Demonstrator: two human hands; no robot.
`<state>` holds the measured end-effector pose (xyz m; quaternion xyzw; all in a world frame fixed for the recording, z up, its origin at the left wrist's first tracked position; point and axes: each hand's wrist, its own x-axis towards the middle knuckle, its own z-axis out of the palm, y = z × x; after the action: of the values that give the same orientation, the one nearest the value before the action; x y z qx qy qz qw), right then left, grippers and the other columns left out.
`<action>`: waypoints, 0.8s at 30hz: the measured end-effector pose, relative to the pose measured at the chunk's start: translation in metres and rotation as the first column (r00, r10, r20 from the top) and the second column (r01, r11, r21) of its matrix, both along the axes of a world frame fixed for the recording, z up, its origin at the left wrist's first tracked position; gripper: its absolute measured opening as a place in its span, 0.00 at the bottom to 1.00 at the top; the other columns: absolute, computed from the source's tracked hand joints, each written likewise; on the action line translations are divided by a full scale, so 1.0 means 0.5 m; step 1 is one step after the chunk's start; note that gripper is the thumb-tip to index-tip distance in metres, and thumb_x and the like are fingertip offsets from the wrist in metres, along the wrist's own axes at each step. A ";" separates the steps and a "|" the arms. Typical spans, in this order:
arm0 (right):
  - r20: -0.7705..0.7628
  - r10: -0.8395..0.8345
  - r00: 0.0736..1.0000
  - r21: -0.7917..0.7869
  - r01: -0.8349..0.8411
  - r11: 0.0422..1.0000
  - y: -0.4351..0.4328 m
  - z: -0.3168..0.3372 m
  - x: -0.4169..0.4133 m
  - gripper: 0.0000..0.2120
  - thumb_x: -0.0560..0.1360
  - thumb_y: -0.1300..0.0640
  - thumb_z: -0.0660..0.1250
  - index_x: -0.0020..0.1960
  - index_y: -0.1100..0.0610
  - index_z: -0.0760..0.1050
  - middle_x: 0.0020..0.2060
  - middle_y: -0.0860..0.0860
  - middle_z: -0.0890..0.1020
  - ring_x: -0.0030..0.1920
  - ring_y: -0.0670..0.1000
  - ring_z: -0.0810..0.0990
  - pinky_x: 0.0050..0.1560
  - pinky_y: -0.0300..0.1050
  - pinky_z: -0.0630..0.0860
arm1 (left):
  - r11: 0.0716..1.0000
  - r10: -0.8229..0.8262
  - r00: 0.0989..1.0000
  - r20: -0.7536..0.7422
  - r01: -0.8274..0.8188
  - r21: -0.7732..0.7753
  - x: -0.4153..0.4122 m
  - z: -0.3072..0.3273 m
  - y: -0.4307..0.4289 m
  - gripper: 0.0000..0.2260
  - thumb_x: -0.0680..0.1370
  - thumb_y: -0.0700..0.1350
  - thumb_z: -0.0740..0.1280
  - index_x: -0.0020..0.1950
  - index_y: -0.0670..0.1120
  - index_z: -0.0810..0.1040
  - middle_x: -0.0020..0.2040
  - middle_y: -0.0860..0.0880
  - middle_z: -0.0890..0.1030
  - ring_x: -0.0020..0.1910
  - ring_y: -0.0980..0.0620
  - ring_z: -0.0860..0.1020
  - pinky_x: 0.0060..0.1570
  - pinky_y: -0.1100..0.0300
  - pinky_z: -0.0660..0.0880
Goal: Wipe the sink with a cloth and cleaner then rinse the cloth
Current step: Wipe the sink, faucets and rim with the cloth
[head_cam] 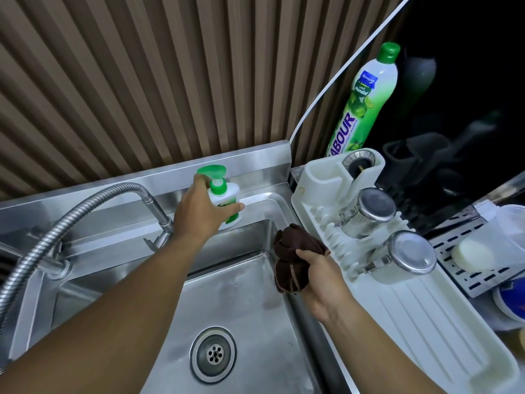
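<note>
Two bare arms are stretched over a steel sink (255, 294). Nearest, at the basin's right edge, a bunched brown cloth (295, 258) is gripped by the closed right hand (322, 280). Farther back, on the sink's rear ledge beside the faucet (93, 200), a green-topped pump bottle (224, 200) is clasped by the left hand (199, 214).

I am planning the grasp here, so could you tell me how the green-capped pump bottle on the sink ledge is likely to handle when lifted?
The pump bottle looks like rigid plastic, so it should hold its shape under the left hand. Its tall pump head over a small base suggests it tips easily if nudged. The steel sink ledge appears wet, so it may be slippery.
</note>
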<state>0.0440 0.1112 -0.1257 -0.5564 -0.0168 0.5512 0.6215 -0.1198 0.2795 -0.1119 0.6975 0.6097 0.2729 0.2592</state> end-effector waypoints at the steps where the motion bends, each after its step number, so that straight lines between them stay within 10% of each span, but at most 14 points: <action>1: -0.002 -0.001 1.000 -0.011 0.001 1.000 0.001 -0.004 0.000 0.16 0.78 0.68 0.61 0.64 0.57 0.76 0.43 0.61 0.84 0.36 0.57 0.80 0.38 0.51 0.72 | 1.000 -0.006 1.000 0.001 0.006 0.003 -0.001 0.001 -0.002 0.33 0.62 0.59 0.82 0.58 0.52 0.69 0.52 0.51 0.78 0.50 0.44 0.77 0.48 0.50 0.77; 13: -0.023 -0.026 0.999 -0.043 0.025 0.999 0.019 -0.011 -0.010 0.14 0.79 0.64 0.63 0.63 0.59 0.77 0.51 0.62 0.85 0.44 0.60 0.83 0.43 0.56 0.77 | 0.967 0.152 0.983 0.103 -0.170 0.189 -0.022 -0.034 -0.134 0.30 0.73 0.54 0.76 0.68 0.46 0.67 0.63 0.45 0.76 0.61 0.43 0.76 0.55 0.47 0.77; 15: -0.044 -0.033 0.998 -0.079 0.029 0.996 0.025 -0.008 -0.017 0.12 0.81 0.58 0.64 0.61 0.61 0.77 0.51 0.62 0.84 0.47 0.62 0.81 0.46 0.59 0.76 | 0.964 0.002 0.981 0.194 -0.053 0.260 -0.019 -0.050 -0.184 0.23 0.74 0.52 0.71 0.65 0.46 0.70 0.60 0.46 0.77 0.59 0.47 0.76 0.58 0.52 0.75; 20: -0.132 -0.034 0.991 -0.051 0.027 0.998 0.038 0.004 -0.037 0.23 0.80 0.45 0.65 0.66 0.62 0.73 0.57 0.66 0.79 0.55 0.64 0.81 0.60 0.60 0.77 | 0.853 -0.466 0.846 0.260 0.507 -0.123 0.015 -0.063 -0.261 0.35 0.68 0.49 0.70 0.74 0.60 0.62 0.65 0.62 0.73 0.65 0.65 0.71 0.62 0.74 0.67; 24: -0.091 0.005 0.996 -0.005 -0.006 1.000 0.034 0.022 -0.044 0.24 0.83 0.48 0.62 0.75 0.34 0.59 0.59 0.56 0.80 0.53 0.54 0.84 0.60 0.56 0.78 | 0.851 -0.509 0.839 0.190 0.525 -0.037 0.034 -0.085 -0.262 0.26 0.70 0.42 0.69 0.68 0.54 0.75 0.61 0.58 0.77 0.61 0.55 0.74 0.59 0.64 0.72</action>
<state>0.0218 0.1281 -0.1149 -0.5323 0.0114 0.5778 0.6187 -0.1025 0.1484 -0.1543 0.7977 0.3854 0.2254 0.4055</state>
